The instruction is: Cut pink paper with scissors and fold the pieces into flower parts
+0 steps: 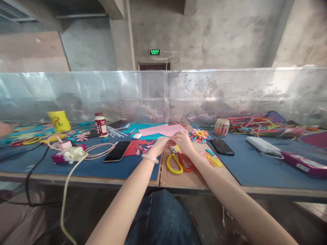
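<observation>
My left hand, with a pale bracelet at the wrist, and my right hand meet over the middle of the table. The fingers of both are closed together; whatever is between them is hidden. Just below lies a pair of scissors with one yellow and one red handle, its blades partly covered by the hands. Behind the fingers are pink paper sheets on blue paper. To the right of my right hand sits a multicoloured paper flower. Red paper with pink cut pieces is left of my left hand.
Two phones lie either side. Leftward are a red-capped bottle, a yellow container and a power strip with cables. Rightward stand a jar, a white power bank and coloured strips. A perforated metal screen runs behind.
</observation>
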Demonstrator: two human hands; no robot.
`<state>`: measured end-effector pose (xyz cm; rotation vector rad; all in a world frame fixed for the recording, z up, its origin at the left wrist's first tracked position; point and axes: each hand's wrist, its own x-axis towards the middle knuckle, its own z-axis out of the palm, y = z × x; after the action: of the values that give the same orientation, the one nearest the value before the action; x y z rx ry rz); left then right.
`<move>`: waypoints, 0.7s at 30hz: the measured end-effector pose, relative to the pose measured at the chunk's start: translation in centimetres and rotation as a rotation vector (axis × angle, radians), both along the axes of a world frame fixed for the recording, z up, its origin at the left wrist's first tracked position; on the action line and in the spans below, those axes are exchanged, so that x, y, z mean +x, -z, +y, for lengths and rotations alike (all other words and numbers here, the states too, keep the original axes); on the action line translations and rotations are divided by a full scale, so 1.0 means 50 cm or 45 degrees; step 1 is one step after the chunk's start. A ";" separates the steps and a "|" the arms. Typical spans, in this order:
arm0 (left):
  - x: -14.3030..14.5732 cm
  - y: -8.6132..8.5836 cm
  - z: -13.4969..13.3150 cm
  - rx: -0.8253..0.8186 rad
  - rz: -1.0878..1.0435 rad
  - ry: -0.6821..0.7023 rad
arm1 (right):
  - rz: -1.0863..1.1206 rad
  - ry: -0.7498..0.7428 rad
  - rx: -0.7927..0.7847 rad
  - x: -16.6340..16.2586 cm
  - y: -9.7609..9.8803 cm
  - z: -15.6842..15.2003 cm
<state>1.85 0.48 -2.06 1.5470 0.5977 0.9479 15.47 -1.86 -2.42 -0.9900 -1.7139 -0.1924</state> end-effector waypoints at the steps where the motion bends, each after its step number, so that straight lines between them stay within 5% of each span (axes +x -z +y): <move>1: 0.000 0.000 0.003 0.024 -0.015 -0.039 | -0.011 -0.001 0.004 -0.002 -0.001 -0.003; 9: -0.003 0.002 0.020 0.248 0.028 -0.308 | 0.164 0.070 -0.136 0.024 0.005 0.004; 21: 0.006 0.001 0.015 0.250 -0.019 -0.216 | 0.146 0.112 -0.231 0.022 0.022 0.023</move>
<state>2.12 1.25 -2.13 1.6806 0.6479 1.1747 16.59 -0.74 -3.49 -1.1886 -1.6048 -0.0362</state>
